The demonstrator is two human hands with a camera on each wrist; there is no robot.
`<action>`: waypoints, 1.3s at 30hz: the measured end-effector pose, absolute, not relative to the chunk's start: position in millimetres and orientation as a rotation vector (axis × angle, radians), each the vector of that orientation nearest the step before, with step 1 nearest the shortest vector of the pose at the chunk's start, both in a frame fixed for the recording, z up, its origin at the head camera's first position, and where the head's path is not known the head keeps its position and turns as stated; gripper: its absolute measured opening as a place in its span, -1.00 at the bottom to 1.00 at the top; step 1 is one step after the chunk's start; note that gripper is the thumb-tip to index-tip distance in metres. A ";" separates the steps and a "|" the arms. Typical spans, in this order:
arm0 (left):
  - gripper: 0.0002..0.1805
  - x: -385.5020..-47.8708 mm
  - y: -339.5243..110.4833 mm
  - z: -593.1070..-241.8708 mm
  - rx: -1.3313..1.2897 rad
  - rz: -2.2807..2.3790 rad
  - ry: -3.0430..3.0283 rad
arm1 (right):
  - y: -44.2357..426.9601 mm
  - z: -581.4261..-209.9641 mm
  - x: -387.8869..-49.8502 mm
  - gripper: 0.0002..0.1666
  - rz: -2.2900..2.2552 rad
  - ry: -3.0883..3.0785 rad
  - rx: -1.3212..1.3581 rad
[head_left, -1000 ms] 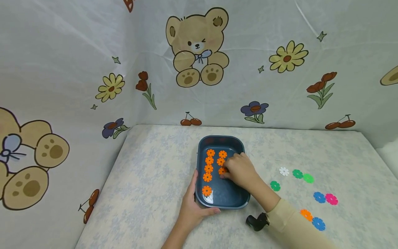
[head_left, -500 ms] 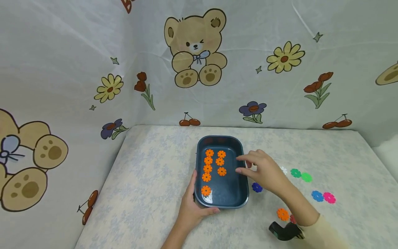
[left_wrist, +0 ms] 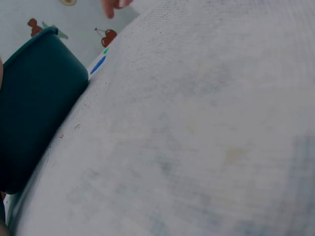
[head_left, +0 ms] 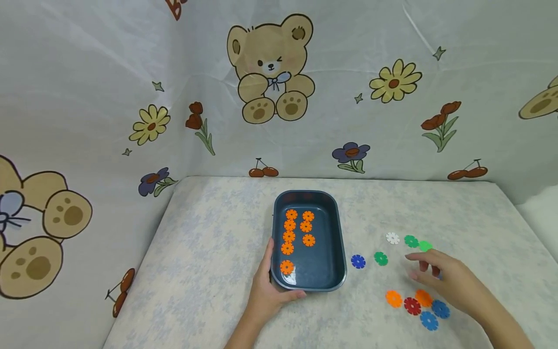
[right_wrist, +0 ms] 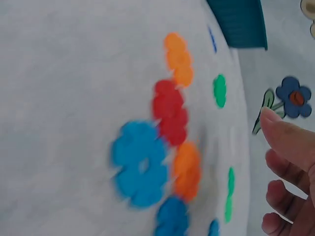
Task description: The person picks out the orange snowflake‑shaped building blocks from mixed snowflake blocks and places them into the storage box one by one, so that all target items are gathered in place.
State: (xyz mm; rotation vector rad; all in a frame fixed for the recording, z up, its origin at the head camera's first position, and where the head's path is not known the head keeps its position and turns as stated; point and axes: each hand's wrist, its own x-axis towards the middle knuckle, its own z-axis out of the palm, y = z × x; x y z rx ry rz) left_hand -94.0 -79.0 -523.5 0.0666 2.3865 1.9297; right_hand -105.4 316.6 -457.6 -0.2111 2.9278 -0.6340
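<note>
A dark blue-green rectangular tray (head_left: 320, 269) sits on the table. Inside it, flat orange notched plastic discs (head_left: 288, 236) form a left column, with 3 more orange discs (head_left: 306, 226) in a shorter column beside it. My left hand (head_left: 267, 296) holds the tray's near left corner, fingers along the side and thumb across the front. Over the loose discs at the right hovers my right hand (head_left: 451, 278), fingers loosely bent and nothing visible between them. A light green disc (head_left: 425, 246) lies just beyond its fingertips, and a red disc (head_left: 412, 306) lies nearer the front.
Right of the tray lie a dark blue disc (head_left: 358, 261), a green disc (head_left: 380, 258) and a white disc (head_left: 393, 238). Near the front, an orange disc (head_left: 394, 298) and a blue disc (head_left: 429, 320) are among a cluster. A printed cloth (head_left: 322, 145) hangs behind the table.
My right hand has let go of an orange disc in the tray's right column and swung right, over the loose discs. The left hand has stayed at the tray.
</note>
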 end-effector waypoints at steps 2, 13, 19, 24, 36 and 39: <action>0.43 -94.0 -78.7 -523.3 0.072 1.931 2.382 | 327.5 -466.3 -97.7 -0.50 -0.649 2.866 -0.158; 0.41 -94.1 -78.7 -524.0 0.067 1.923 2.388 | 347.3 -491.3 -91.8 -0.51 -0.597 2.808 -0.058; 0.41 -94.4 -78.5 -523.7 0.065 1.921 2.384 | 346.8 -492.6 -95.7 -0.51 -0.563 2.843 -0.077; 0.41 -93.9 -79.0 -523.5 0.051 1.916 2.386 | 349.9 -492.3 -89.4 -0.47 -0.630 2.858 -0.171; 0.42 -94.2 -79.9 -525.8 0.067 1.922 2.388 | 342.6 -501.1 -80.4 -0.61 -0.559 3.027 -0.273; 0.43 -94.4 -79.7 -525.7 0.071 1.925 2.386 | 342.0 -500.3 -80.4 -0.59 -0.585 2.984 -0.196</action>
